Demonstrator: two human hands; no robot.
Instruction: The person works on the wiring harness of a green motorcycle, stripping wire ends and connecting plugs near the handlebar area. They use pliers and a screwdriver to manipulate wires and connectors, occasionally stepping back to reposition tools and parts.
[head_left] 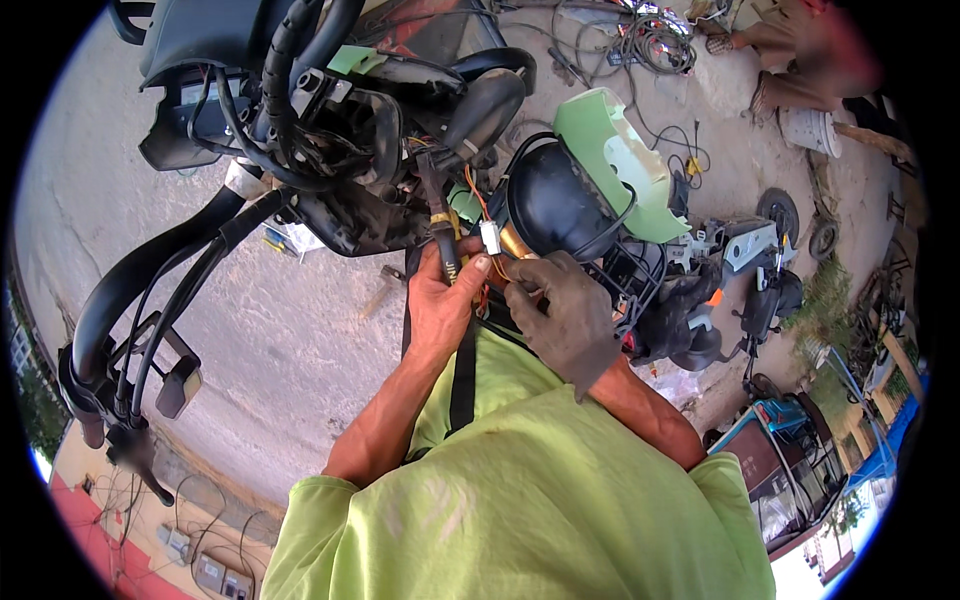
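Left hand (440,300) raised, fingers curled, pinching thin black yellow-banded cable (443,240). Right hand (560,310) alongside, fingertips pinching orange wires (497,268) below small white plastic connector (490,237).

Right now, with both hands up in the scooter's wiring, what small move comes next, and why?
Probably steady the wire bundle with the left hand and bring the right hand up to the small white connector. The connector hangs loose on orange wires just above both thumbs, beside the black headlamp shell, and neither hand grips it.
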